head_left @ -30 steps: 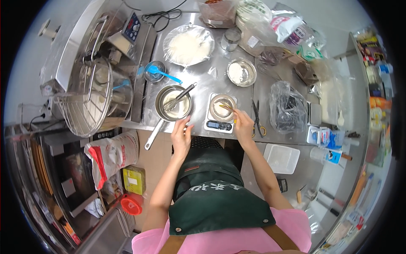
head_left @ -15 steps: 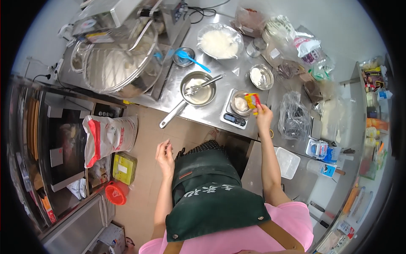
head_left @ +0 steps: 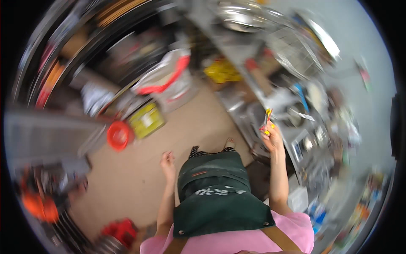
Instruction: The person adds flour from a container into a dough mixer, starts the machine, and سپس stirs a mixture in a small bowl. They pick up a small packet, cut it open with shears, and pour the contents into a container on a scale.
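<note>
My right hand (head_left: pixel 272 137) is closed on a small red and yellow packet (head_left: pixel 266 120), pinched between thumb and fingers and seen nearly edge-on. It is raised near the front edge of the steel worktop. Low at my left side hangs my left hand (head_left: pixel 167 159), its fingers curled together over the floor, and nothing shows in it. The scale (head_left: pixel 299 145) and a saucepan (head_left: pixel 294 116) stand on the worktop beyond my right hand, both blurred. What lies in the pan cannot be made out.
A red bucket (head_left: pixel 119 135) stands on the floor (head_left: pixel 139 169) beside a yellow-green box (head_left: pixel 146 120). Behind them is an open white and red sack (head_left: pixel 169 80). The mixer's wire guard (head_left: pixel 294 53) is at the upper right. Dark shelving runs along the upper left.
My view has swung left, so the worktop, scale and pan now lie to the right and much is blurred. The packet has left the bowl on the scale, still in my right hand.
</note>
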{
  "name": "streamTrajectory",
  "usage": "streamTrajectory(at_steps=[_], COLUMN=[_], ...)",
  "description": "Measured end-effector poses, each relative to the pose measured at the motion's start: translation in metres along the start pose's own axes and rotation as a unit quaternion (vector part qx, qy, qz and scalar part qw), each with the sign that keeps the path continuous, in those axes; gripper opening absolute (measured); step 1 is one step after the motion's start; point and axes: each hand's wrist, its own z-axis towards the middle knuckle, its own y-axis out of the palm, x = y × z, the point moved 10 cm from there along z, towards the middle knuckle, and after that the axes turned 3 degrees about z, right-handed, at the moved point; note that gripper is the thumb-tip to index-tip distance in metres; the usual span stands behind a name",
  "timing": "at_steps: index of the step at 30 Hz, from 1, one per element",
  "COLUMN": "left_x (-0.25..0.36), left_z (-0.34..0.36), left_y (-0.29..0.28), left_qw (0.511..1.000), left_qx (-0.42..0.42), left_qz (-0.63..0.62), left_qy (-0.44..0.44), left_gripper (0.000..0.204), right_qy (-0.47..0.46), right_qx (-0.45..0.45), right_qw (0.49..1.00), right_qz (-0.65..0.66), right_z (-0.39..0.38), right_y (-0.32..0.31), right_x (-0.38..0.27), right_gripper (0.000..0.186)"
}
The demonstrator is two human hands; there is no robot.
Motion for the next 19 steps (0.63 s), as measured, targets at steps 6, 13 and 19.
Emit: streamTrajectory(at_steps=[6,13,19], left_x=[-0.13,-0.187,-0.187], left_z=[-0.069,-0.253,-0.385], left_y=[-0.1,-0.128,-0.035], left_qw=[0.968,0.822,0.661], left_qx=[0.19,0.405,0.539], left_qz=[-0.057,-0.126,-0.257], left_qy=[-0.152,-0.381,-0.454], left_gripper=[0.016,0.012,0.016], right_qy=[0.222,0.33,0.346], right_qx=[-0.026,-0.123,-0.115], right_qw=[0.946,0.858,0.794], right_qz=[-0.235,-0.373,-0.487], right_z=[0.116,0.217,0.287], right_y=[0.11,0.197,0.221], right_x=[0.226,0.54,0.822], right_gripper=[0.012,0.014,0.015])
